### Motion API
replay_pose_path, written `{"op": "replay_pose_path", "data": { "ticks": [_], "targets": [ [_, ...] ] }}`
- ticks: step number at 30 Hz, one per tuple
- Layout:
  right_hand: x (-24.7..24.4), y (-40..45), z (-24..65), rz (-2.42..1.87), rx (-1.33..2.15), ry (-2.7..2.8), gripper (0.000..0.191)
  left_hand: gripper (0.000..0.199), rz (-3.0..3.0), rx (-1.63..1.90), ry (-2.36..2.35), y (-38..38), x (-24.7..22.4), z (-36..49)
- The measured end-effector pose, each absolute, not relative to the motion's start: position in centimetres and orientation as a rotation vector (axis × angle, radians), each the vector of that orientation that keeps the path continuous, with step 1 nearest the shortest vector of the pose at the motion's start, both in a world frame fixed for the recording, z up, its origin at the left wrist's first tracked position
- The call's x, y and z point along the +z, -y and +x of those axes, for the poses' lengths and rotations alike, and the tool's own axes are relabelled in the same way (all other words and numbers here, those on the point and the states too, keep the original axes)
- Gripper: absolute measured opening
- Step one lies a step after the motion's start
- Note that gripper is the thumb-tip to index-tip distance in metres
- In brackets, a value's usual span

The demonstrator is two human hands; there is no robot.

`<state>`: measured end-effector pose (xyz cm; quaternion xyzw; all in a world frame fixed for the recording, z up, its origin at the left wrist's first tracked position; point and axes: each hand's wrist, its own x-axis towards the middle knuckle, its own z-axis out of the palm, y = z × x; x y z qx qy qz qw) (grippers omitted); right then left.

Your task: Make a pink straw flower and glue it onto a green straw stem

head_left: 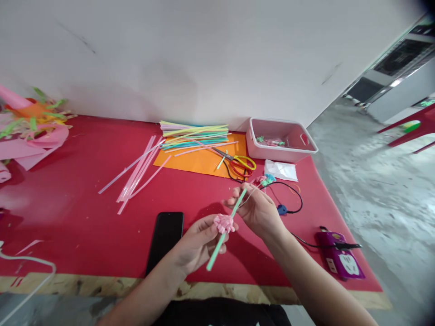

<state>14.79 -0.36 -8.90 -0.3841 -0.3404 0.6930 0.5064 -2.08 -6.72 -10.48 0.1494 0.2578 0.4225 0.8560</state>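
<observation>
My left hand (200,242) is closed around a small pink ruffled flower (223,223), pinching it between thumb and fingers. A pale green drinking straw (216,252) runs slantwise at the flower, one end pointing down toward me and the other up to my right hand. My right hand (260,210) is curled by the straw's upper end, its fingers partly behind it. A thin pale string (249,195) runs from those fingers toward the straw, seemingly pinched there. Just beyond the right hand lie small blue, green and pink ruffled pieces (268,179).
On the red table (102,235) lie pink straws (139,170), coloured straws (193,136) on orange card (200,165), scissors (238,163) and a phone (165,240). A pink bin (282,156), white paper (281,170) and a purple power adapter (340,256) with a black cable are at right.
</observation>
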Motion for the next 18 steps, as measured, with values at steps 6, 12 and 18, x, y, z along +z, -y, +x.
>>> {"op": "replay_pose_path", "data": {
  "ticks": [6, 12, 18],
  "targets": [
    [-7.4, -0.7, 16.7, -0.945, 1.534, 0.782, 0.034, 0.040, 0.314, 0.951, -0.692, 6.1, -10.9, -2.2],
    [-7.3, -0.1, 18.4, -1.086, 1.516, 1.071, 0.015, 0.032, 0.422, 1.004, -0.810, 5.3, -11.5, -2.5],
    [-7.3, 0.2, 18.5, -1.208, 1.270, 1.727, 0.016, 0.031, 0.679, 0.943, -0.893, 4.5, -12.2, -2.9]
  ]
}}
